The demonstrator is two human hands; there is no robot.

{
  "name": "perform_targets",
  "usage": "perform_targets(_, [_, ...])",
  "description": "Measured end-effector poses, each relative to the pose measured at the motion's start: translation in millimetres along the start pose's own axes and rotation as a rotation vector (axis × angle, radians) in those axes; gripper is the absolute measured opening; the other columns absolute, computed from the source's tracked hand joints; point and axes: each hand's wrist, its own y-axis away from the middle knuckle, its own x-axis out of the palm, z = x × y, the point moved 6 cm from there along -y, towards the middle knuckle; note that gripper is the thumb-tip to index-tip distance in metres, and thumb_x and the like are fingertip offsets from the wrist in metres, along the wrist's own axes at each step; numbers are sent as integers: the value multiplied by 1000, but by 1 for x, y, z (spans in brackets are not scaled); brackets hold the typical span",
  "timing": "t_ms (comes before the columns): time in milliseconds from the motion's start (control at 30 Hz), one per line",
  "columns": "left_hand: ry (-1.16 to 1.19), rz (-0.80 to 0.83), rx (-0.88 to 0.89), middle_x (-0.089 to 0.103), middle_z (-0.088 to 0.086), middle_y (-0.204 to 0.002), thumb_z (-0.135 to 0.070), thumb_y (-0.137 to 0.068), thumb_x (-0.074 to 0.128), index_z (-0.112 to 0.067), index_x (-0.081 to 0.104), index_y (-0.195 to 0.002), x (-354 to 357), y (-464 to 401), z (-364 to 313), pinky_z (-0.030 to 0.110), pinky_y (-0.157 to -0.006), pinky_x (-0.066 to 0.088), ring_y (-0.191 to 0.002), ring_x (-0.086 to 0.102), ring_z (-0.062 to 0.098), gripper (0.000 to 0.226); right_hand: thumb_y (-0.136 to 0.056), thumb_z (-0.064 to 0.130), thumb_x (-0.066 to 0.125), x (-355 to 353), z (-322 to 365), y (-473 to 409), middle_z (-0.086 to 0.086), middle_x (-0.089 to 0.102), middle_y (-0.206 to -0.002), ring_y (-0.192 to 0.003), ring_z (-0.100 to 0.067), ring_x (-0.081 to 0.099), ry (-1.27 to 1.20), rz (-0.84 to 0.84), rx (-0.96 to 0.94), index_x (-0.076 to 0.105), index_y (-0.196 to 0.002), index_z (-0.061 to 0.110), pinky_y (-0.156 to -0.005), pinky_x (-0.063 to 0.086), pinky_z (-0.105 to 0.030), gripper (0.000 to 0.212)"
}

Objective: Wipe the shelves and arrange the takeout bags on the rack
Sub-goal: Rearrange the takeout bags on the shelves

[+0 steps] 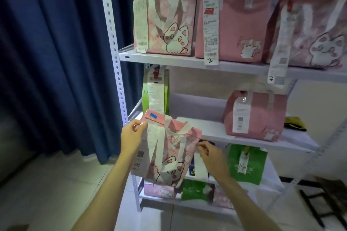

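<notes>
I hold a pink cat-print takeout bag (169, 154) in the air in front of the white rack (212, 131). My left hand (131, 137) grips its upper left corner and receipt. My right hand (210, 154) pinches its right edge. The bag hangs tilted just below the front edge of the middle shelf. On that shelf stand a green bag (156, 90) at the left and a pink bag (255, 116) at the right, with a yellow cloth (294, 123) beside it. Three pink bags (234, 24) with receipts numbered 2 and 3 line the top shelf.
A green bag (246, 163) marked 14 sits on the lower shelf, with more pink and green bags (195, 190) on the bottom one. A dark blue curtain (56, 62) hangs left of the rack post (114, 47). Tiled floor lies below; a black frame (319, 204) stands at the right.
</notes>
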Motion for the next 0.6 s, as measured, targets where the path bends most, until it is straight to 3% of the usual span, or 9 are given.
perform_targets(67, [-14, -8, -52, 74, 5, -84, -32, -91, 65, -19, 70, -80, -9, 2, 27, 42, -74, 52, -77, 64, 22, 18, -104, 33, 54, 28, -1, 14, 14, 71, -93, -75, -1, 67, -92, 61, 60, 68, -119, 28, -70, 62, -28, 21])
perform_targets(200, [-38, -17, -147, 72, -1, -81, -34, -92, 64, -22, 70, -80, -25, 10, 80, 32, -69, 51, -76, 65, 17, 18, -103, 23, 56, 65, -3, 44, 6, 73, -96, -81, -10, 70, -248, 71, 201, 67, -118, 21, -75, 63, -39, 19])
perform_targets(333, [-49, 0, -245, 73, -11, -81, -33, -95, 63, -22, 69, -83, -35, 18, 135, 27, -64, 47, -75, 67, 12, 17, -101, 18, 61, 98, -8, 67, 6, 71, -92, -77, -8, 70, -267, 87, 307, 64, -108, 19, -64, 60, -26, 8])
perform_targets(467, [-55, 35, -297, 74, -13, -79, -32, -97, 64, -21, 70, -85, -43, 22, 184, 16, -54, 47, -65, 67, -2, 17, -99, 10, 61, 130, -17, 83, 1, 69, -88, -79, -14, 70, -267, 109, 408, 62, -100, 18, -64, 59, -26, 8])
perform_targets(600, [-52, 78, -351, 77, -11, -81, -31, -98, 67, -19, 73, -87, -50, 17, 221, 11, -49, 49, -67, 69, -3, 18, -97, 11, 66, 154, -23, 90, -1, 68, -87, -79, -18, 69, -256, 120, 469, 62, -93, 16, -62, 49, -21, 7])
